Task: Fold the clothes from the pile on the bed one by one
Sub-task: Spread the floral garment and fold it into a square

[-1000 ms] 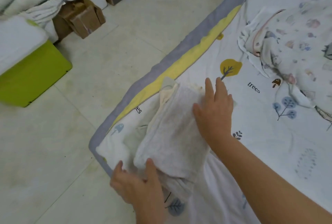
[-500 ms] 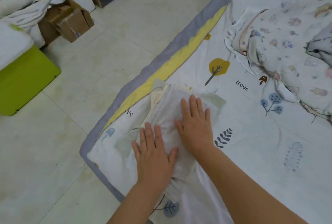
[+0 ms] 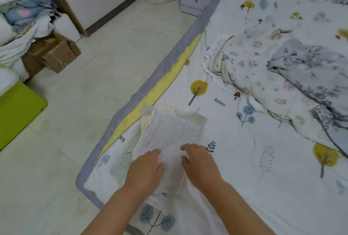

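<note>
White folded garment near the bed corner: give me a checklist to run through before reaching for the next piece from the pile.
1. White garment lies folded flat on the stack: ok.
2. Left hand and right hand free of cloth: not ok, both rest on its near end, fingers curled.
3. Stack fully on the bed, clear of the grey edge: ok.
4. Pile has pieces left: ok, a printed garment and a grey floral one.
5. Bare sheet between stack and pile for folding: ok.
6. Layers beneath aligned: cannot tell.
</note>
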{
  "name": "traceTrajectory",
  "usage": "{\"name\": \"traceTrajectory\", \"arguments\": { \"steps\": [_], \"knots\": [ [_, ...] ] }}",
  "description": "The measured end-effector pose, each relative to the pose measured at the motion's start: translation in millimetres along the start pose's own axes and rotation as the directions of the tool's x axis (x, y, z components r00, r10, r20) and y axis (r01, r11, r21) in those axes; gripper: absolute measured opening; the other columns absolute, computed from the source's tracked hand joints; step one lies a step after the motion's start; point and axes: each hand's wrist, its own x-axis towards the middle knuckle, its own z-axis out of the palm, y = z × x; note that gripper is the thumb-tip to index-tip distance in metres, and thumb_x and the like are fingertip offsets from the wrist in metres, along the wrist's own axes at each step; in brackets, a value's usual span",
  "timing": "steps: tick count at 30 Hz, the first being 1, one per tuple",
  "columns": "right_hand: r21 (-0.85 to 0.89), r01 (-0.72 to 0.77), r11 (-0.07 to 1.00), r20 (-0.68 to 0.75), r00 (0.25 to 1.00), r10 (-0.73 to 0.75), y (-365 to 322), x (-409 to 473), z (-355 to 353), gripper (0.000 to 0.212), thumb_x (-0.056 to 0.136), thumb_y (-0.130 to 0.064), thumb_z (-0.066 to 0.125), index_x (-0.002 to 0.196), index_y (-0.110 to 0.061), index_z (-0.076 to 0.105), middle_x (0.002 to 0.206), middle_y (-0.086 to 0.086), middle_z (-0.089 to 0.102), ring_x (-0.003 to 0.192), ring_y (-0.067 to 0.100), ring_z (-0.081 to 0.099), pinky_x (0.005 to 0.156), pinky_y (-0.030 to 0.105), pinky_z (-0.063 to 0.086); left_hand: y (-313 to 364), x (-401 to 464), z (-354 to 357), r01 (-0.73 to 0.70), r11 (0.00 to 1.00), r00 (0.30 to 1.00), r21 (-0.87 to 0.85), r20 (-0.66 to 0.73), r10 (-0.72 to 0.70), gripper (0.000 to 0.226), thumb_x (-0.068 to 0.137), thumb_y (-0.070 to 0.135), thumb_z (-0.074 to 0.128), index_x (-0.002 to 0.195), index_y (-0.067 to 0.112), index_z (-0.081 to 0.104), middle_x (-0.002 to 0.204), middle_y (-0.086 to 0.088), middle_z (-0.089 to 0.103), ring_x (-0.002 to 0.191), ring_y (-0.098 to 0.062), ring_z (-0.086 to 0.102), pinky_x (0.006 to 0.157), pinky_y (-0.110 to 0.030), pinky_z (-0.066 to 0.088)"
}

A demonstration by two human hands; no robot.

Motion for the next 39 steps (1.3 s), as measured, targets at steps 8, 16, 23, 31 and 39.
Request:
{"name": "traceTrajectory", "arguments": {
  "steps": [8, 16, 23, 31, 39],
  "knots": [
    [-0.07, -0.114, 0.991, 0.101, 0.988, 0.121, 25, -64, -94, 0.032, 0.096, -0.023, 0.039, 0.126, -0.018, 0.05, 0.126, 0.004, 0.056, 0.115, 0.02, 0.05, 0.091, 0.027, 0.037, 92, -8, -68, -0.239, 0.971, 0.96, -0.002, 0.152, 0.237, 0.03, 0.097, 0.035, 0.043, 0.124, 0.025, 0.049, 0.119, 0.007, 0.058, 0.106, -0.008, 0.054, 0.086, -0.019, 0.041],
    [-0.097, -0.315, 0.944, 0.099, 0.941, 0.324, 96, -133, -186, 0.034, 0.097, -0.024, 0.04, 0.129, -0.016, 0.047, 0.127, 0.01, 0.052, 0.115, 0.025, 0.05, 0.089, 0.028, 0.039, 206, -16, -97, -0.389, 0.919, 0.906, 0.06, 0.205, 0.37, 0.03, 0.096, 0.037, 0.044, 0.124, 0.027, 0.048, 0.113, 0.009, 0.056, 0.099, -0.008, 0.059, 0.079, -0.016, 0.045],
    [-0.088, -0.431, 0.898, 0.094, 0.894, 0.438, 177, -181, -255, 0.036, 0.097, -0.026, 0.041, 0.131, -0.016, 0.045, 0.13, 0.01, 0.049, 0.117, 0.026, 0.049, 0.091, 0.03, 0.04, 305, -14, -85, -0.501, 0.853, 0.852, 0.147, 0.257, 0.456, 0.035, 0.097, 0.041, 0.041, 0.13, 0.028, 0.043, 0.124, 0.007, 0.054, 0.102, -0.009, 0.052, 0.076, -0.018, 0.039],
    [-0.118, -0.506, 0.854, 0.013, 0.86, 0.511, 301, -217, -315, 0.032, 0.097, -0.025, 0.041, 0.127, -0.014, 0.047, 0.126, 0.01, 0.051, 0.113, 0.025, 0.05, 0.086, 0.029, 0.041, 424, 1, -29, -0.526, 0.834, 0.835, 0.168, 0.285, 0.47, 0.035, 0.097, 0.042, 0.04, 0.129, 0.028, 0.044, 0.124, 0.007, 0.055, 0.107, -0.009, 0.053, 0.085, -0.019, 0.039],
    [-0.116, -0.571, 0.813, -0.11, 0.821, 0.561, 404, -199, -339, 0.024, 0.093, -0.014, 0.041, 0.115, -0.016, 0.049, 0.118, 0.008, 0.05, 0.115, 0.025, 0.047, 0.083, 0.029, 0.04, 499, 48, 24, -0.529, 0.824, 0.84, 0.206, 0.266, 0.473, 0.037, 0.097, 0.037, 0.04, 0.131, 0.024, 0.044, 0.124, 0.002, 0.055, 0.11, -0.014, 0.053, 0.084, -0.022, 0.04]
  ]
}}
